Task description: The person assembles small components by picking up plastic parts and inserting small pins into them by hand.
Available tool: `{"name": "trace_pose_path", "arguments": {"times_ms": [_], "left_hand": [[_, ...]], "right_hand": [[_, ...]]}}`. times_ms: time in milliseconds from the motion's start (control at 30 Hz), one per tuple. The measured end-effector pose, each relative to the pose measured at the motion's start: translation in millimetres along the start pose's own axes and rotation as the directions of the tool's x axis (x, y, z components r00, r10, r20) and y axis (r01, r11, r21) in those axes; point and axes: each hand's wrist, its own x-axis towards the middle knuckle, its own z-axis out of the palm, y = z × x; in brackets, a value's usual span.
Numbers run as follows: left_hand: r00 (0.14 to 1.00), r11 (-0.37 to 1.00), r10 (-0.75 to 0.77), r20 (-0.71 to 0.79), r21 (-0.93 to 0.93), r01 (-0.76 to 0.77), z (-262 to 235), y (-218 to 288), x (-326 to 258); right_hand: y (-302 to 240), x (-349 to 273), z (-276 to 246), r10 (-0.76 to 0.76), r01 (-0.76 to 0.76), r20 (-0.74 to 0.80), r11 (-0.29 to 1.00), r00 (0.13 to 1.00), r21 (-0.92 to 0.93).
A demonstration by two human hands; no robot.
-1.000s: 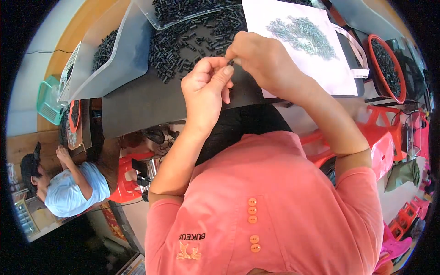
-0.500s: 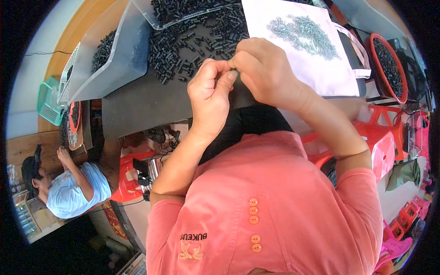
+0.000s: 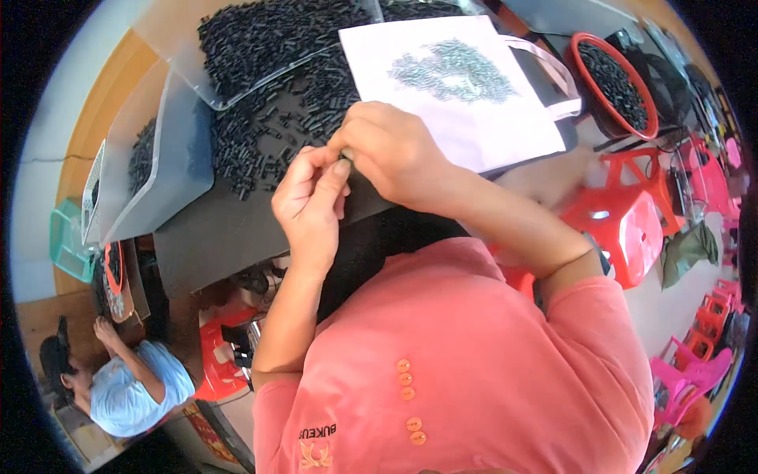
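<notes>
Bright even daylight, soft shadows, sharp centre, strong fisheye bending, black rim

1 white paper sheet (image 3: 474, 103) on dark table, top centre, grey pile on it. No packages, labels, signs or screens clearly visible otherwise.

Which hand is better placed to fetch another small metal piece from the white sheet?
Right. The right hand sits at the edge of the white paper sheet, close to its pile of small grey metal pieces; the left hand lies farther away, over the dark tabletop.
</notes>
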Motion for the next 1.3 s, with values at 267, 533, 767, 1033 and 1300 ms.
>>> {"name": "trace_pose_path", "arguments": {"times_ms": [267, 533, 767, 1033, 1300], "left_hand": [[1.000, 1.000, -0.008, -0.002, 0.006, 0.008, 7.8, -0.7, 6.6], [1.000, 1.000, -0.021, 0.001, -0.008, 0.021, 17.7, -4.4, 18.9], [0.998, 0.999, -0.043, 0.043, -0.018, 0.043, 27.1, -6.9, 23.5], [0.990, 0.994, -0.061, 0.126, -0.082, 0.072, 32.4, -16.5, 29.2], [0.977, 0.993, -0.032, 0.210, -0.105, 0.055, 34.8, -18.7, 29.0]], "right_hand": [[3.7, -3.5, -3.6, 0.110, -0.103, -0.074, 0.990, 0.991, 0.101], [9.3, -5.3, -12.3, 0.307, -0.303, -0.073, 0.951, 0.949, 0.067], [13.1, -7.8, -15.3, 0.446, -0.440, -0.039, 0.891, 0.894, 0.110], [17.7, -12.5, -15.8, 0.474, -0.476, -0.071, 0.879, 0.878, -0.020], [4.4, -13.5, -32.0, 0.582, -0.579, -0.002, 0.808, 0.813, -0.106]]}}
